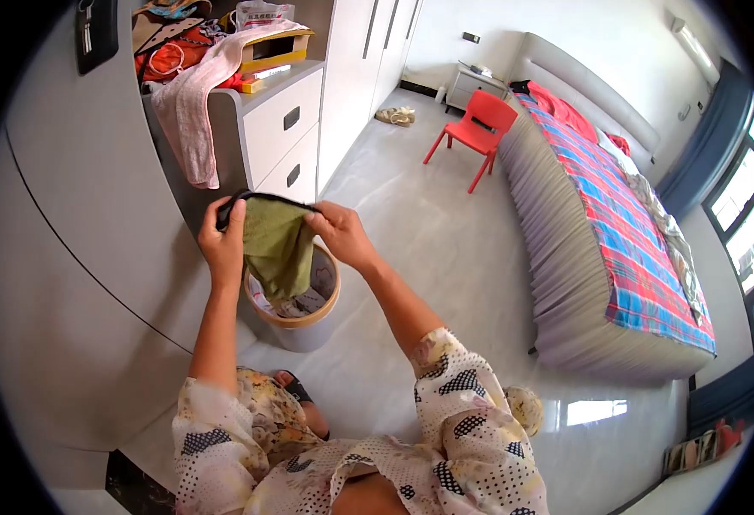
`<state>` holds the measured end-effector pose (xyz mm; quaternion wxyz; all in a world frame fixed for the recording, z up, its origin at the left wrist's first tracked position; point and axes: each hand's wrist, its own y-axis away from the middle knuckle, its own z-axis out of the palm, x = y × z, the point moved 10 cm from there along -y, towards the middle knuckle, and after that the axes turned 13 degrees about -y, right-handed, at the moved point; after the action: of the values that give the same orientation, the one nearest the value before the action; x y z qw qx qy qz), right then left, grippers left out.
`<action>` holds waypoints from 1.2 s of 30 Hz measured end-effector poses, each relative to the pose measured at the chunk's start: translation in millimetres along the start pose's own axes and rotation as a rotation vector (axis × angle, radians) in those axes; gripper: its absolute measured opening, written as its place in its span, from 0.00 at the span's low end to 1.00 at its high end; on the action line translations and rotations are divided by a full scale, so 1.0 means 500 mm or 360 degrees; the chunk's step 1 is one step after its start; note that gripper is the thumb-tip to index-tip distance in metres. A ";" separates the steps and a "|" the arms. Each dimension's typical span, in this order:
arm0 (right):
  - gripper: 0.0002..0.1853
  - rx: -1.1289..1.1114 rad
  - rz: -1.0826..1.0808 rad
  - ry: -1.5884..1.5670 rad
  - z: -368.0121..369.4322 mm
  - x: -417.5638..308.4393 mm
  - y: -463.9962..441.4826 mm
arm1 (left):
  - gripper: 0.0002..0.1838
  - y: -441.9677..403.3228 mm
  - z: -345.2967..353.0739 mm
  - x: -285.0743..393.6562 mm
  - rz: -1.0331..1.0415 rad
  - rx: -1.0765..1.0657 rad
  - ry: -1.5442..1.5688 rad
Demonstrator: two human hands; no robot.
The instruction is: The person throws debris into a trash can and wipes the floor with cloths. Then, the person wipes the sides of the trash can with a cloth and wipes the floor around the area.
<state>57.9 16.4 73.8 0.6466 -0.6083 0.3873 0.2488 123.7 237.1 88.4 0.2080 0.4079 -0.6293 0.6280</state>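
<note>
An olive-green cloth (275,240) with a black band along its top edge hangs between my two hands. My left hand (223,239) pinches the band at its left end, thumb towards me. At the upper right corner, my right hand (342,233) grips the cloth between thumb and fingers. Right below is a round, pale bin (305,336) with a tan rim, standing on the floor. The cloth's lower end hangs over the bin's opening and hides part of it. A patterned white liner or other light material (316,299) shows inside.
A drawer cabinet (281,116) stands beyond my hands, a pink towel (190,112) draped over its edge and clutter on top. A red chair (477,129) stands by the bed (600,215) with a plaid cover. Sandals (396,116) lie near the wardrobe.
</note>
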 end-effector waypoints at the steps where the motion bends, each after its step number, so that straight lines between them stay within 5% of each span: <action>1: 0.15 0.0032 0.0078 0.0044 0.004 0.000 -0.010 | 0.15 0.002 -0.007 0.005 0.0003 0.0026 0.0013; 9: 0.16 -0.0030 0.0167 0.0304 0.012 -0.061 -0.074 | 0.11 0.005 -0.010 0.012 0.0107 -0.0001 -0.0041; 10: 0.14 0.0039 0.0208 -0.0142 0.008 -0.072 -0.075 | 0.11 0.001 -0.005 -0.008 0.0056 -0.0009 -0.0116; 15: 0.14 -0.0063 0.0487 -0.0464 0.023 -0.082 -0.063 | 0.12 0.002 0.010 -0.097 -0.0335 -0.0146 0.0053; 18: 0.14 0.0260 0.0391 -0.0767 -0.010 -0.091 -0.074 | 0.11 0.000 0.022 -0.195 -0.0660 -0.0201 0.0205; 19: 0.14 0.0179 0.0409 -0.0185 -0.025 -0.072 -0.082 | 0.12 0.001 0.013 -0.194 -0.0586 -0.0158 0.0105; 22: 0.15 0.0161 0.0371 -0.0820 -0.001 -0.105 -0.076 | 0.13 -0.005 0.023 -0.147 -0.0354 -0.0193 -0.0047; 30: 0.14 0.0068 0.0260 -0.1122 -0.007 -0.168 -0.057 | 0.15 0.007 0.008 -0.087 -0.0442 -0.0202 0.0185; 34: 0.11 0.0052 0.0157 -0.1436 0.006 -0.210 -0.040 | 0.24 0.070 0.058 0.127 0.0181 -0.0630 0.0846; 36: 0.11 0.0081 0.0148 -0.1567 0.012 -0.234 -0.022 | 0.24 0.116 0.101 0.128 0.0204 -0.0844 0.0616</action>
<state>0.2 38.4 174.0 0.7556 -0.3846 0.0686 0.5258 54.2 165.4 95.6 0.3826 0.1724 -0.7439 0.5200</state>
